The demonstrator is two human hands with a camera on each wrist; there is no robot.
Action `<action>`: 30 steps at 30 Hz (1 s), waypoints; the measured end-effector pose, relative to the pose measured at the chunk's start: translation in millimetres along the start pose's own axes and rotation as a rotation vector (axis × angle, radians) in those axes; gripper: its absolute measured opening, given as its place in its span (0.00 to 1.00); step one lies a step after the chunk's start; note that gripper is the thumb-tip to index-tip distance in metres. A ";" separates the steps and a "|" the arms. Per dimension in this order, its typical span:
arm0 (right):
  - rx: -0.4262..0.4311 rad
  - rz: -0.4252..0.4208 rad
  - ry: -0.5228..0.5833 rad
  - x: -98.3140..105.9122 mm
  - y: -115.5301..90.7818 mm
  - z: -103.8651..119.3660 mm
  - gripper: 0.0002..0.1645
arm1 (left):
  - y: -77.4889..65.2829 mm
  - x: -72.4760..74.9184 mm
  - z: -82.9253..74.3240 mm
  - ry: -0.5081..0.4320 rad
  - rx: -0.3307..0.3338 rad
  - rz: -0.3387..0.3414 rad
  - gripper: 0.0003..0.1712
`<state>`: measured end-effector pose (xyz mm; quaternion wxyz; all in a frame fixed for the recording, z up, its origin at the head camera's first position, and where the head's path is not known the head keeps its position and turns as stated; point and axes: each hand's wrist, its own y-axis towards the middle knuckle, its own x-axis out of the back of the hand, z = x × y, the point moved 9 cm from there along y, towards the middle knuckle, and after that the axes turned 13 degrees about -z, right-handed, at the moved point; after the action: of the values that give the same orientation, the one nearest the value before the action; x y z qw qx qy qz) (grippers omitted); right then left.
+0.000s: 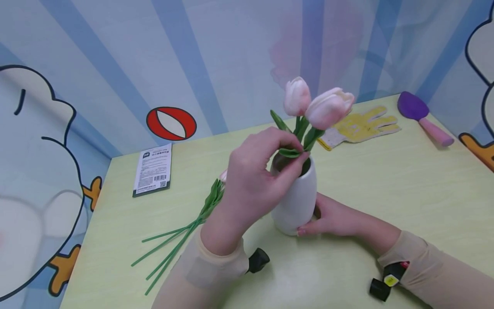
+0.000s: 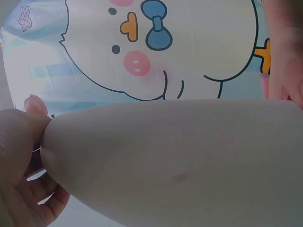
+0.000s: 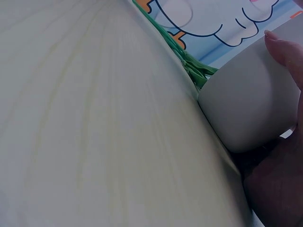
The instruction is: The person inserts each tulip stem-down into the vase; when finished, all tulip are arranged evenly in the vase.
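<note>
A white vase (image 1: pixel 295 206) stands upright on the table, holding two pale pink tulips (image 1: pixel 329 108) with green leaves. Above its mouth, my left hand (image 1: pixel 254 171) pinches the tulips' leaves and stems between thumb and fingers. Low on the vase, my right hand (image 1: pixel 333 216) grips the base from the right side. In the left wrist view the vase (image 2: pixel 175 156) fills the lower part, with right-hand fingers (image 2: pixel 40 198) around its base. The right wrist view shows the vase (image 3: pixel 251 99) against the right hand's thumb (image 3: pixel 284 49). Stem ends inside the vase are hidden.
More tulips with green stems (image 1: pixel 177 240) lie on the table at the left, their blossoms mostly behind my left hand. Behind them is a printed packet (image 1: pixel 153 169). A yellow-and-white glove (image 1: pixel 360 126) and a purple scoop with pink handle (image 1: pixel 420 116) lie at the back right.
</note>
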<state>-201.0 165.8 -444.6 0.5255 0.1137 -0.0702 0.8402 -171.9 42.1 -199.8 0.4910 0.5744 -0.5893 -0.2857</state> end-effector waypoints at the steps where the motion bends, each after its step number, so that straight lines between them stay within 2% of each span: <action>1: 0.003 0.000 0.000 -0.1 0.2 0.1 0.50 | 0.1 0.0 -0.2 0.016 -0.007 0.000 0.04; 5: 0.007 0.000 -0.003 0.0 0.5 -0.5 0.50 | 0.4 -0.5 0.0 0.053 -0.021 0.002 0.04; 12: 0.005 0.001 -0.008 0.3 0.0 -1.4 0.50 | -0.5 -1.4 1.8 0.060 -0.020 0.004 0.04; 19: 0.006 0.001 -0.009 -0.3 -0.7 0.3 0.50 | -1.1 -2.8 3.6 0.024 0.007 0.007 0.12; 26: -0.002 -0.001 -0.010 -0.3 -0.6 -0.7 0.50 | -1.3 -3.0 2.4 0.059 -0.010 0.011 0.08; 30: -0.006 -0.004 -0.011 0.0 -0.8 -1.4 0.50 | -0.7 -3.8 1.2 0.062 -0.020 0.004 0.10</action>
<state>-200.5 166.5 -446.0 0.5273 0.1168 -0.0755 0.8382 -173.3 45.3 -201.8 0.5154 0.5769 -0.5719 -0.2727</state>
